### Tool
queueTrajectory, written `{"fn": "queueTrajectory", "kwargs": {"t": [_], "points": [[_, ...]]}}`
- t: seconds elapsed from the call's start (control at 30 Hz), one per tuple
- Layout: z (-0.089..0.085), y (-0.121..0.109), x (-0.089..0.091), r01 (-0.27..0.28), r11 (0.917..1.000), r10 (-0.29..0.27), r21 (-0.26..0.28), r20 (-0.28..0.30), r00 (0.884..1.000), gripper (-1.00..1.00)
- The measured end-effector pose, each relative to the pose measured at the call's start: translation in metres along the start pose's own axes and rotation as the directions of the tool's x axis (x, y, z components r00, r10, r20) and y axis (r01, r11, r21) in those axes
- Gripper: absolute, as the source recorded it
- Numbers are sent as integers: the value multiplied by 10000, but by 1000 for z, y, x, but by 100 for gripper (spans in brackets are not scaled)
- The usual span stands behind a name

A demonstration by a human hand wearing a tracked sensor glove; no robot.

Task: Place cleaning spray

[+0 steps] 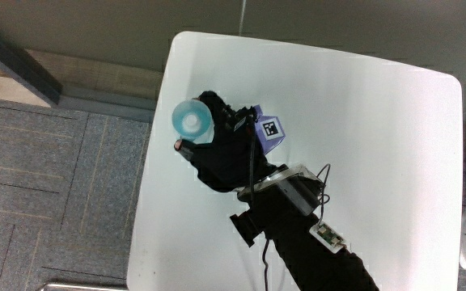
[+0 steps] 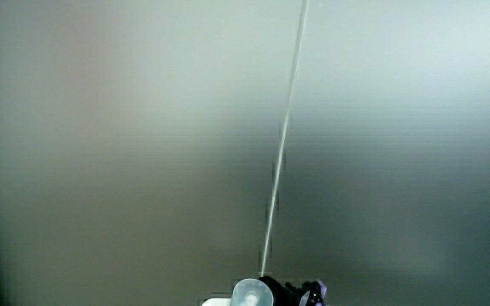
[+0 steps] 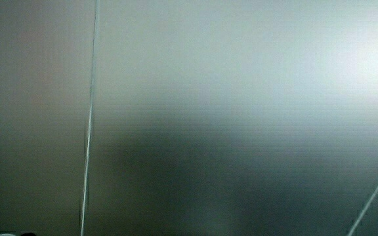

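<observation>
Hand (image 1: 221, 153) w/ fingers wrapped round the spray bottle (image 1: 191, 120), clamped on it, over the white surface (image 1: 379, 162) near its edge. Bottle seen end-on from above, so its long axis looks upright; can't tell if the base touches yet. Bottle sits at the fingertip end, farther from the person than the wrist. Side views mostly pale wall; bottle top (image 2: 250, 294) just peeks in. Next, prob. straight down, then let go.
</observation>
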Motion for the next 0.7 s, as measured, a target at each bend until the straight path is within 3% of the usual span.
{"fn": "queueTrajectory", "kwargs": {"t": [0.23, 0.33, 0.43, 0.57, 0.7], "points": [[-2, -6, 14, 867, 9962, -865, -51, 238, 9960, 0], [1, -6, 18, 828, 9965, -829, 73, 228, 9963, 0], [5, -9, 28, 1253, 9919, -1259, 214, 296, 9916, 0], [7, -11, 36, 1020, 9941, -1025, 371, 125, 9947, 0], [12, -10, 31, 1119, 9931, -1122, 346, 51, 9937, 0]]}}
